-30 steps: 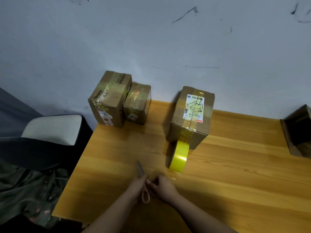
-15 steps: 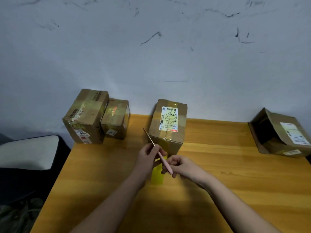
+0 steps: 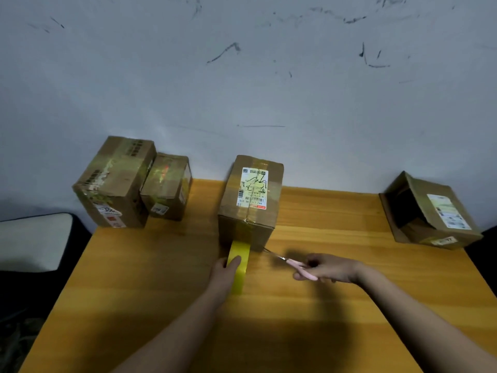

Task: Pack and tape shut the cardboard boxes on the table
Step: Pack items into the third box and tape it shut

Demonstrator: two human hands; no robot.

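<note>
A closed cardboard box [image 3: 250, 200] with a white label stands mid-table, tape running down its front face. The yellow tape roll [image 3: 239, 262] stands on edge right in front of it, still joined to the box. My left hand [image 3: 224, 273] grips the roll from the left. My right hand [image 3: 326, 267] holds pink-handled scissors [image 3: 291, 261], whose blades point left toward the box's lower right corner, beside the tape.
Two taped boxes [image 3: 115, 184] [image 3: 166, 187] stand together at the table's back left corner. An open box [image 3: 430, 211] lies on its side at the right edge. The wooden table [image 3: 322, 319] meets a grey wall. A white chair seat [image 3: 32, 240] is at the left.
The scissors passed from my left hand to my right hand, which moved right. My left hand came down onto the tape roll. The camera tilted up, bringing the open box into view.
</note>
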